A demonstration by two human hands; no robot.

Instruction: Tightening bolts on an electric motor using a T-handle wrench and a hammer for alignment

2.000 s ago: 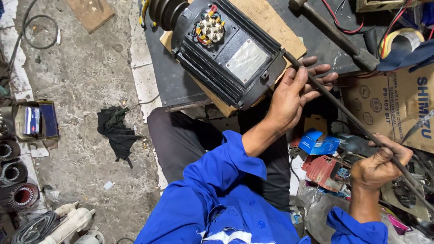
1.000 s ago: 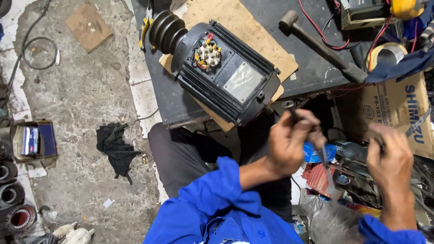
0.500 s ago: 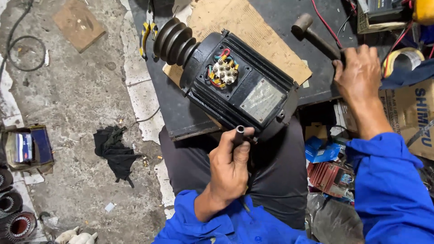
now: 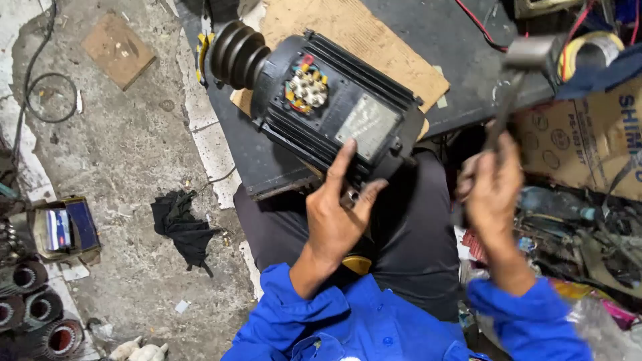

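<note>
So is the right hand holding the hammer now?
Yes, the right hand is closed around the handle of the hammer, lifting its head above the dark bench, beside the black motor.

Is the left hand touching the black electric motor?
Touching. The head view shows the left hand with its fingers spread against the near end of the black electric motor, no gap between them.

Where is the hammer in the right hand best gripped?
Low on the handle, from the side. The hammer stands head-up, blurred, with the heavy head on top; the right hand wraps the handle's lower end, leaving the shaft free.
</note>
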